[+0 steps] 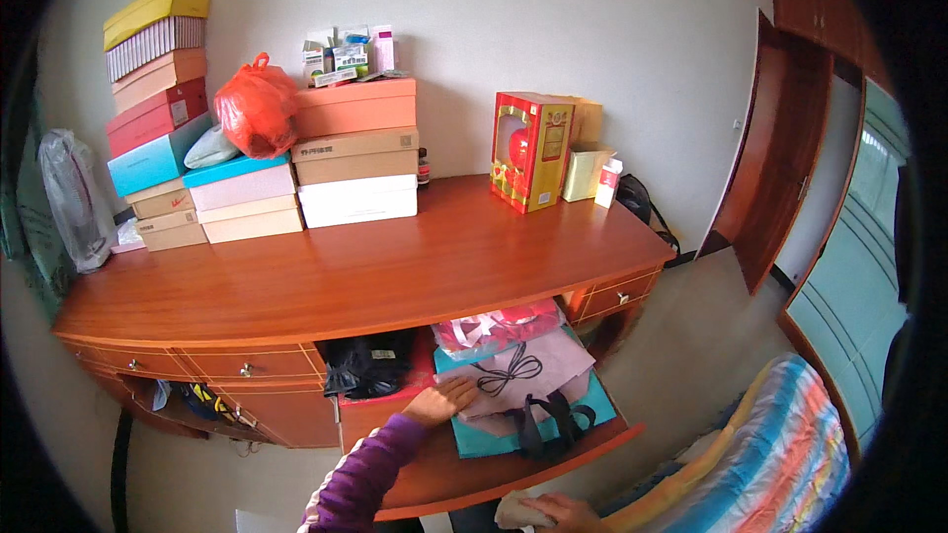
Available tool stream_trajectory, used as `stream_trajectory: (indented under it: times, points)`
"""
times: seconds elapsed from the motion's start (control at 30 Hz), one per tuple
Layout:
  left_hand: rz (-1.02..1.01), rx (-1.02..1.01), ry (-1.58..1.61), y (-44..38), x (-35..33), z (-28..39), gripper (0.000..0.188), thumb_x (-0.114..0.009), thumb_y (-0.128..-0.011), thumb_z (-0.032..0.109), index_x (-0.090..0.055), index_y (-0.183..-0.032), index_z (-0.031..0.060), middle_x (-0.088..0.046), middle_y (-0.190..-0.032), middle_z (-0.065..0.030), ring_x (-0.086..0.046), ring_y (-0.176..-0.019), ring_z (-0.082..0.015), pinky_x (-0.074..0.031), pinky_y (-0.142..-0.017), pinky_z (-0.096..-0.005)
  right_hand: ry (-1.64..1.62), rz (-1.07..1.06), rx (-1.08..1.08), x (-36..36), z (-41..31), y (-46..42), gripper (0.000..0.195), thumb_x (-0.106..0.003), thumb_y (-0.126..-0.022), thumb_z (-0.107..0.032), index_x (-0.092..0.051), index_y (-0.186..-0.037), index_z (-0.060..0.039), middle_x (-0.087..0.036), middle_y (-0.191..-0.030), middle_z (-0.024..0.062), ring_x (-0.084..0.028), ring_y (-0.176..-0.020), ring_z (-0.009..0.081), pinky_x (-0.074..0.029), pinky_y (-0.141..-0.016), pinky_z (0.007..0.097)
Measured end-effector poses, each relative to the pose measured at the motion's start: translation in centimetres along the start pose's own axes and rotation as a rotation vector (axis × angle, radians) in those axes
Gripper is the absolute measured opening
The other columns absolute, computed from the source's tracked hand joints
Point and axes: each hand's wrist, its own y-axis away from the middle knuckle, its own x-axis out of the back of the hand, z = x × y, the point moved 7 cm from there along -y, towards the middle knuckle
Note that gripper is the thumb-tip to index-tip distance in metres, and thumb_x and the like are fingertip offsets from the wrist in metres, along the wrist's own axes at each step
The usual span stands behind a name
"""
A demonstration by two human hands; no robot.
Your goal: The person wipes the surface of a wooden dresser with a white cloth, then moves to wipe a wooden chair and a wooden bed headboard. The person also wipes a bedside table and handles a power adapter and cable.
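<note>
My left hand (pixel 443 400), in a purple sleeve, lies on the left edge of folded pinkish-grey cloth or bags (pixel 548 366) in a pulled-out wooden desk drawer (pixel 415 485). Whether its fingers grip anything cannot be told. A coiled black cord (pixel 511 370) lies on the pinkish-grey layer, above a teal sheet or bag (pixel 481 444). Black straps (pixel 552 422) lie at the drawer's front. Behind sits a clear bag with red and pink contents (pixel 503 326). Below the drawer front, my right hand (pixel 566 512) holds a crumpled beige cloth (pixel 518 511).
Shoe boxes (pixel 355 155), a red plastic bag (pixel 259 107) and medicine boxes are stacked on the desk (pixel 296 281). A red and gold box (pixel 529 152) stands at its right. Black plastic bags (pixel 374 366) lie left in the drawer. Striped bedding (pixel 763 451) is at lower right.
</note>
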Motion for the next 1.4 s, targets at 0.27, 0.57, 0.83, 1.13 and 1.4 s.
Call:
stream_trajectory:
  times: [0.27,0.57,0.83,1.13,1.4]
  points:
    - [0.007,0.078,-0.105,-0.3,-0.5,0.1,0.042,-0.045,-0.084,0.014,-0.045,-0.124,0.003,-0.049,-0.127,-0.0162,-0.048,-0.117,-0.0306,-0.042,-0.097,-0.04,-0.154,0.237,-0.593,6.2,7.0,1.2,0.047,-0.065,-0.066,-0.017,-0.058,-0.11,-0.0023,-0.058,-0.103,0.0184,-0.056,-0.097,0.0356,-0.046,-0.085,0.0419]
    - [-0.13,0.21,-0.258,-0.6,1.4,-0.3,0.043,-0.045,-0.084,0.016,-0.045,-0.127,0.0092,-0.041,-0.135,-0.0122,-0.04,-0.124,-0.0278,-0.031,-0.103,-0.0513,0.029,0.416,-0.659,10.4,9.9,2.4,0.05,-0.063,-0.064,-0.009,-0.055,-0.113,-0.0031,-0.054,-0.106,0.0178,-0.056,-0.095,0.0362,-0.047,-0.082,0.0405]
    - [-0.057,0.269,-0.008,-0.5,7.8,8.8,0.042,-0.053,-0.078,0.017,-0.052,-0.12,0.0072,-0.052,-0.12,-0.0144,-0.053,-0.108,-0.0253,-0.045,-0.085,-0.0418,-0.432,0.218,-0.867,4.3,11.6,6.5,0.043,-0.065,-0.067,-0.018,-0.059,-0.106,-0.0016,-0.058,-0.102,0.0169,-0.059,-0.093,0.0311,-0.047,-0.081,0.0381]
    - [0.165,0.297,0.472,10.1,9.2,19.9,0.026,-0.062,-0.074,0.01,-0.061,-0.1,0.0051,-0.058,-0.094,-0.0107,-0.059,-0.081,-0.0275,-0.048,-0.069,-0.0404,-0.95,0.187,-0.847,-1.3,10.2,4.9,0.038,-0.063,-0.065,-0.013,-0.058,-0.101,0.0007,-0.058,-0.095,0.0073,-0.056,-0.091,0.0156,-0.045,-0.081,0.031]
    - [0.231,0.315,0.417,9.5,7.0,15.4,0.026,-0.064,-0.069,0.002,-0.062,-0.094,0.0021,-0.059,-0.09,-0.0087,-0.06,-0.081,-0.0275,-0.05,-0.072,-0.0375,-1.048,0.539,-0.829,-5.4,13.4,4.4,0.031,-0.059,-0.065,-0.006,-0.056,-0.096,-0.0027,-0.055,-0.093,0.0031,-0.053,-0.088,0.0125,-0.043,-0.08,0.0275]
